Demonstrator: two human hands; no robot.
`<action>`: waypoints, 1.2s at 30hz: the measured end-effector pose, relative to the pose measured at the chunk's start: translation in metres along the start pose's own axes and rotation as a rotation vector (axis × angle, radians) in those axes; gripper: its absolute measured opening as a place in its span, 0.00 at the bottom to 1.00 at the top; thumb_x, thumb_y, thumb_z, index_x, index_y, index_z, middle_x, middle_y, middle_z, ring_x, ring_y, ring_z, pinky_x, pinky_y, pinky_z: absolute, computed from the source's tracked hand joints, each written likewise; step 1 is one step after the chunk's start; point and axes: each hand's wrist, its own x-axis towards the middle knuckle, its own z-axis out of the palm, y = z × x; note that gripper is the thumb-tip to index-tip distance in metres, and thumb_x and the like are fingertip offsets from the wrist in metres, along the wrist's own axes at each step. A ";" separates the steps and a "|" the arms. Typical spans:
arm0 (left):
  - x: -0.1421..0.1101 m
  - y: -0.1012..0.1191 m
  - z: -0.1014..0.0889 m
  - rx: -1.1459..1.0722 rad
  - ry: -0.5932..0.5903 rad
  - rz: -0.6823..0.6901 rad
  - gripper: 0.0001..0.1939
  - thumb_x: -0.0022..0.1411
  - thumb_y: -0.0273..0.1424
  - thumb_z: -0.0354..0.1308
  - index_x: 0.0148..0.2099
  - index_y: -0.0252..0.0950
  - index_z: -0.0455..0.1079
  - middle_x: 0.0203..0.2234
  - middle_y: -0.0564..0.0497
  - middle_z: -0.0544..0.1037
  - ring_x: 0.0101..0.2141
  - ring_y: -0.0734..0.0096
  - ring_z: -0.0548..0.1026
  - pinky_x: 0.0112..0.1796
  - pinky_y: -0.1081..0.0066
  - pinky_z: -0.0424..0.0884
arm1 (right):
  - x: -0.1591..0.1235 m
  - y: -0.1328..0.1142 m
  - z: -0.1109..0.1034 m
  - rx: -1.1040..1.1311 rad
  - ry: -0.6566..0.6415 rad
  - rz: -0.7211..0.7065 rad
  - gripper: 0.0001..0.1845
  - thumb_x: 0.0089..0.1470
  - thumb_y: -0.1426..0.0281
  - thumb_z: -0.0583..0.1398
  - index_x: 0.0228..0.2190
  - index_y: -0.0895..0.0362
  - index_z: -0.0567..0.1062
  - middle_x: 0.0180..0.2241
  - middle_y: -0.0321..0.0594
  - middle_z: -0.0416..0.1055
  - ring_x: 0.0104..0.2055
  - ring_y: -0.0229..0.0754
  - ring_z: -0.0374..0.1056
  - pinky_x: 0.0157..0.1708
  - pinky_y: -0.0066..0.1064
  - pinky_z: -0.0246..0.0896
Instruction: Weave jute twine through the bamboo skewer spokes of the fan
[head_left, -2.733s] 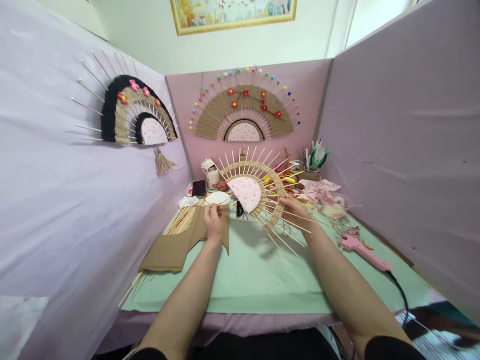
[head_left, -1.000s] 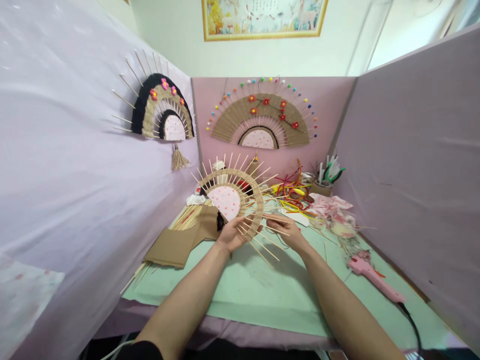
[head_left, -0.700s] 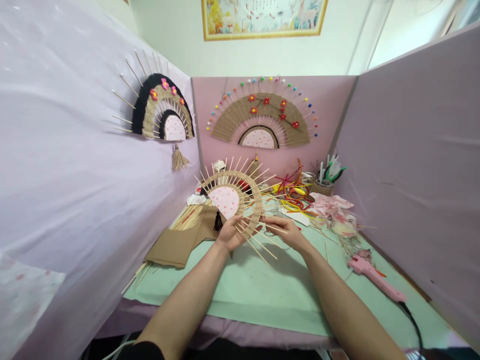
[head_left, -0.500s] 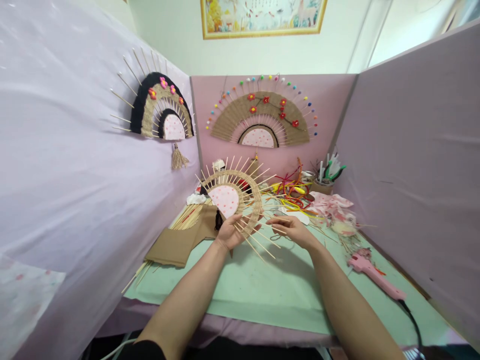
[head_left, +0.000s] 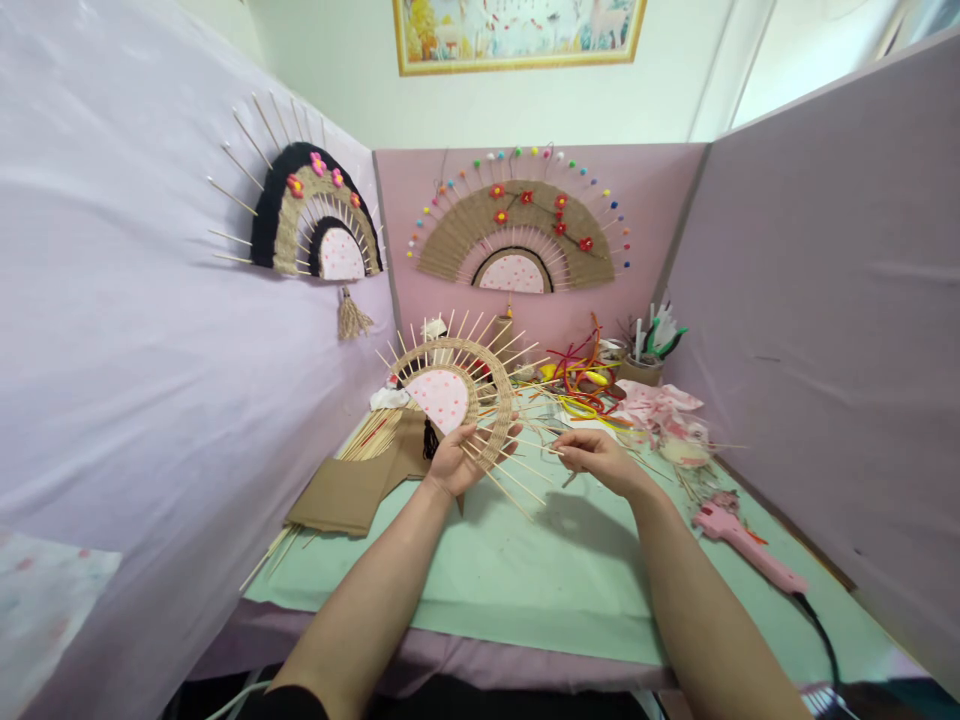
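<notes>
A half-round fan of thin sticks has a band of tan twine point(head_left: 501, 400) woven through them and a pink dotted centre point(head_left: 441, 396). My left hand point(head_left: 459, 462) is closed around its lower right part, tilting it above the table. A black tassel point(head_left: 430, 438) hangs by its lower edge. To the right, my right hand point(head_left: 596, 460) is pinched together near the stick tips. A short bit of tan twine point(head_left: 570, 480) shows below those fingers; the rest of the strand is hard to make out.
Cardboard pieces point(head_left: 337, 495) and loose sticks lie at left. A pink glue gun point(head_left: 750, 550) with a black cord rests at right. Coloured pipe cleaners point(head_left: 581, 385), pink cloth point(head_left: 660, 402) and a pot of tools point(head_left: 641, 368) are at the back. Two finished fans hang on the partitions.
My right hand has moved a little to the right, away from the fan. The twine loop below its fingers now shows as a short end. My left hand still grips the fan.
</notes>
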 end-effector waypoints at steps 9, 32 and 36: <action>0.003 -0.006 -0.004 -0.016 -0.043 -0.098 0.27 0.56 0.31 0.44 0.56 0.22 0.62 0.48 0.35 0.72 0.53 0.53 0.66 0.53 0.54 0.56 | 0.001 -0.011 0.020 -0.130 -0.255 0.059 0.17 0.45 0.56 0.61 0.28 0.58 0.78 0.22 0.36 0.67 0.23 0.34 0.59 0.24 0.26 0.54; 0.002 -0.002 -0.002 0.067 0.013 -0.143 0.25 0.52 0.25 0.46 0.52 0.19 0.65 0.46 0.35 0.73 0.42 0.65 0.73 0.47 0.69 0.63 | 0.003 -0.003 -0.003 0.083 0.114 0.112 0.17 0.44 0.56 0.62 0.26 0.59 0.72 0.15 0.29 0.55 0.17 0.29 0.47 0.18 0.25 0.39; 0.002 -0.002 -0.003 0.072 0.013 -0.140 0.24 0.52 0.24 0.46 0.51 0.19 0.66 0.45 0.36 0.74 0.41 0.65 0.74 0.47 0.69 0.64 | 0.003 -0.005 -0.001 -0.051 0.243 -0.013 0.17 0.45 0.55 0.61 0.24 0.58 0.71 0.16 0.30 0.57 0.19 0.31 0.49 0.19 0.26 0.42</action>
